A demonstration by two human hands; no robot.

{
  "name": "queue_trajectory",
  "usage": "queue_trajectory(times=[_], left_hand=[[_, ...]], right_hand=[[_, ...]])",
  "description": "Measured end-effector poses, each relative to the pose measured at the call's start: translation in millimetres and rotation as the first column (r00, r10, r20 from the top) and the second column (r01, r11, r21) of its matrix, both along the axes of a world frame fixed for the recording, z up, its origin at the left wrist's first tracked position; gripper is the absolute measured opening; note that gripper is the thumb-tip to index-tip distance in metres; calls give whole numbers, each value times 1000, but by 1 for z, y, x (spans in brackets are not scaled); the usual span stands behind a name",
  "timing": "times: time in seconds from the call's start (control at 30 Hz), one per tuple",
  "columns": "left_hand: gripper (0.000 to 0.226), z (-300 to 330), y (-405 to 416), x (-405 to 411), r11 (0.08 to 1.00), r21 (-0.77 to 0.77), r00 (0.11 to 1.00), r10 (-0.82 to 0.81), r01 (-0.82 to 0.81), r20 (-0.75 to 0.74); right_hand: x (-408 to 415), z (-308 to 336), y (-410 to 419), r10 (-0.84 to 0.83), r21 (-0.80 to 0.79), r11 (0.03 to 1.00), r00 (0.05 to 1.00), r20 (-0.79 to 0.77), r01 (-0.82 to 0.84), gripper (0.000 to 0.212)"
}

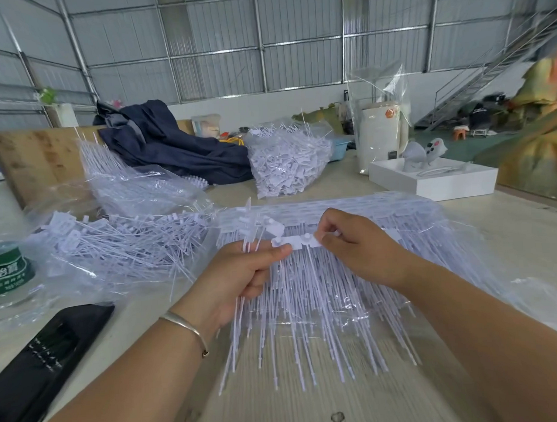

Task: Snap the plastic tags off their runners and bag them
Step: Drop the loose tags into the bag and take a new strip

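Indoors, under corrugated metal walls, your pale wooden table [508, 234] carries bags of white tags. Your left hand [241, 275] grips a bundle of tags [243, 313] and pinches one end of a runner [295, 241]; your right hand [357, 242] pinches its other end, above the pile.

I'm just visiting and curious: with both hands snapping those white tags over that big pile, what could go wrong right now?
1. The left hand already grips a bundle of loose tags while pinching the runner; some might slip out onto the table.
2. The right hand pinches only the runner's end, so a snapped tag could drop into the unsorted pile beneath.
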State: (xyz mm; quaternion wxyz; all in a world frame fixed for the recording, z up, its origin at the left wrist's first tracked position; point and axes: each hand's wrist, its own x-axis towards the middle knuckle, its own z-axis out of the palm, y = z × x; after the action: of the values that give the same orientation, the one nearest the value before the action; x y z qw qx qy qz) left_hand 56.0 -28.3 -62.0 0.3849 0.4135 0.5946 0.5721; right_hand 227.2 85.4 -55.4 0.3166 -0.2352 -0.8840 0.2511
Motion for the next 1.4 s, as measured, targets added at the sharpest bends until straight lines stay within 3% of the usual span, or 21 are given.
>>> queue_trajectory(times=[0.1,0.3,0.5,0.6,0.7,0.87,1.0,1.4], left_hand=[[41,-1,1,-4,1000,13,999,12,-12,45],[27,2,-1,-5,995,54,953,-100,88,286],[31,-1,-3,5,924,173,789,-382,342,482],[30,-1,-2,13,889,172,768,-455,425,450],[19,2,-3,12,899,119,814,-433,421,388],[12,2,-1,4,961,121,864,-278,250,420],[22,-4,1,3,992,62,950,-120,106,289],[29,-9,4,7,999,22,995,-41,39,96]], right_hand=[[1,-1,3,10,-59,998,1000,-28,-12,21],[5,2,10,-21,-158,987,993,-113,2,43],[4,14,-8,158,-369,894,950,-269,-253,39],[-3,12,-19,268,-412,833,921,-283,-370,32],[-5,10,-21,278,-420,826,920,-277,-376,29],[-2,9,-10,103,-310,932,955,-279,-190,45],[1,4,0,-52,-87,996,969,-242,31,42],[2,1,0,-132,64,988,979,-156,143,35]])
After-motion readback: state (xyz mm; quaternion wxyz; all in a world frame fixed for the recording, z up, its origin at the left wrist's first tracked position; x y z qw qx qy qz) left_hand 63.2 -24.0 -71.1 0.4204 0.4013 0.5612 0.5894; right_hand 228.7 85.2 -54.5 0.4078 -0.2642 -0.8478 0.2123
